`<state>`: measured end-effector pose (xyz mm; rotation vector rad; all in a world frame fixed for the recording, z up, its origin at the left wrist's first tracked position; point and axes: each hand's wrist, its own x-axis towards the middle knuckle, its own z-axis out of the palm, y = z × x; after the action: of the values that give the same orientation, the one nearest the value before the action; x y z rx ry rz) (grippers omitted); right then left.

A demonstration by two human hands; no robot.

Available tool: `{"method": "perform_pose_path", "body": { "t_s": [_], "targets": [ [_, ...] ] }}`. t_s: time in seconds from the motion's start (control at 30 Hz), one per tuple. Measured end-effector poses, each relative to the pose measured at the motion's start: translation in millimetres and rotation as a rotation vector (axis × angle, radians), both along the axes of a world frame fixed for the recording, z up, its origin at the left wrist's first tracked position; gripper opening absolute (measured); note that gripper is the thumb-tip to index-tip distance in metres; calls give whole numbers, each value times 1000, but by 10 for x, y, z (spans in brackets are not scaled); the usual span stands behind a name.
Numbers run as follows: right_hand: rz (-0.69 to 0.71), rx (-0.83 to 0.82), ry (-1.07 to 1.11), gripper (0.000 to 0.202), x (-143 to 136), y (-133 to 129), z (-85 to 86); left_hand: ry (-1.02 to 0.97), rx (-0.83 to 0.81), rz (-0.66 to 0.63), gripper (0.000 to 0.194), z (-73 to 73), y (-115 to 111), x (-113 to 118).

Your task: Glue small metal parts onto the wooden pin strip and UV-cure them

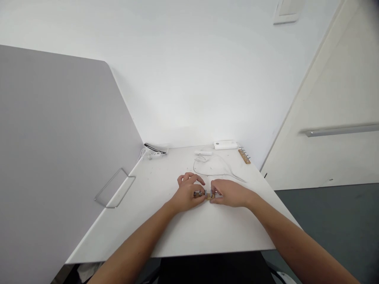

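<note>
A small yellowish-brown wooden strip with several metal bolts standing in it lies on the white table, between my hands. My left hand is closed on its left part, thumb and index finger gripping it around the bolts, the other fingers spread beyond. At the strip's right end, my right hand pinches a metal bolt between thumb and fingers. The fingers cover much of the strip, so the bolts' full shape is hidden.
Behind the hands lie a white cable and a small white stick-shaped device. A white box and a second strip with bolts sit at the back right. Cables and a black item occupy the back left; a wire handle stands left.
</note>
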<state>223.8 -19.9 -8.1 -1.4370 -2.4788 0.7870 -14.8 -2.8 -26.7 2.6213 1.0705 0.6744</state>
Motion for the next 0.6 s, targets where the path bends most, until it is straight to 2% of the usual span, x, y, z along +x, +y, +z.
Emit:
{"method": "perform_pose_path", "body": {
  "t_s": [0.23, 0.37, 0.5, 0.6],
  "targets": [
    [11, -14, 9, 21, -4, 23, -19, -28, -14, -2, 13, -5, -20, 19],
    [10, -10, 6, 16, -3, 37, -64, -83, 1, 0, 9, 45, -50, 32],
    [3, 16, -1, 18, 9, 40, -101, -156, 42, -10, 3, 127, -52, -6],
    [1, 42, -13, 23, 25, 39, -128, -236, 71, -53, 4, 136, -12, -52]
  ]
}}
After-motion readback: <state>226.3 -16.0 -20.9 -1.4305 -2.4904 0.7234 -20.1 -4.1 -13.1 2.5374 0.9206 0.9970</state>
